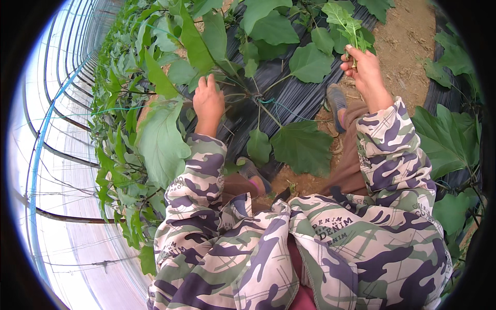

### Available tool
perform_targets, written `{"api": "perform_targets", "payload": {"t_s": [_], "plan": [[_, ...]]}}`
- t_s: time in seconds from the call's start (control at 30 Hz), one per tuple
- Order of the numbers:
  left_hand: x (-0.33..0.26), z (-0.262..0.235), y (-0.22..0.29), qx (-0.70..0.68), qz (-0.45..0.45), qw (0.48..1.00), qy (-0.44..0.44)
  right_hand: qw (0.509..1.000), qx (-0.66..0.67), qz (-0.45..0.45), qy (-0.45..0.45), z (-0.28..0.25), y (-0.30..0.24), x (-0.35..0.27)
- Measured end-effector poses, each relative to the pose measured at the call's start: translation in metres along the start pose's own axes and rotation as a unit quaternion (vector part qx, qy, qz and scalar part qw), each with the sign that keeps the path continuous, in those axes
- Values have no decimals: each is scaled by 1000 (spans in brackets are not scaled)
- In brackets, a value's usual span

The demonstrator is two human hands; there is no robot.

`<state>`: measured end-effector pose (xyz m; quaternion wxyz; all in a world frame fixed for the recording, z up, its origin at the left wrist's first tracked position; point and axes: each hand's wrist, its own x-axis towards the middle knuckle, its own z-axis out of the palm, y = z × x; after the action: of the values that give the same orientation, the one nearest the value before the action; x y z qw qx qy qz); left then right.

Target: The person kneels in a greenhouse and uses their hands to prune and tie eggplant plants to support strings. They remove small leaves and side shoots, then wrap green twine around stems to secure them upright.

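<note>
My right hand (365, 72) is raised over the soil path, its fingers closed round a small bunch of light green leafy shoots (345, 23) whose stems poke out below. My left hand (208, 103) reaches into a broad-leaved plant, beside a large upright leaf (194, 41). Its fingers are bent together among the leaf stalks, and whatever they grip is hidden behind them. The plant's stem (256, 96) rises just to the right of that hand, with a thin teal string (284, 106) tied at it.
Black plastic film (289, 95) covers the bed under the plants. Bare soil (405, 46) runs along the right, with more plants (447, 137) beyond it. A dense plant row (124, 108) and the greenhouse's hooped wall (67, 155) line the left. My shoes (337, 106) stand astride the bed.
</note>
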<state>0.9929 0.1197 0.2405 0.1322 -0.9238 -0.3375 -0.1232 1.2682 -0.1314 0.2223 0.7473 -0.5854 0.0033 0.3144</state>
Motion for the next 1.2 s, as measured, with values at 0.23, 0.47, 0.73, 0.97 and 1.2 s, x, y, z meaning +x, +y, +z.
{"api": "perform_targets", "payload": {"t_s": [0.23, 0.47, 0.73, 0.97, 1.2], "plan": [[41, 11, 17, -61, -225, 973, 4, 994, 74, -64, -56, -5, -18, -16], [38, 50, -15, -357, -354, 855, 129, 986, 114, -73, -95, 5, -32, -27], [32, 85, -31, -401, -334, 842, 133, 987, 129, -12, -98, 1, -16, -12], [29, 74, -19, -406, -341, 842, 95, 965, 222, 34, -135, -1, -1, 16], [22, 45, 0, -462, -332, 812, 131, 956, 274, 36, -97, -13, 2, 16]]}}
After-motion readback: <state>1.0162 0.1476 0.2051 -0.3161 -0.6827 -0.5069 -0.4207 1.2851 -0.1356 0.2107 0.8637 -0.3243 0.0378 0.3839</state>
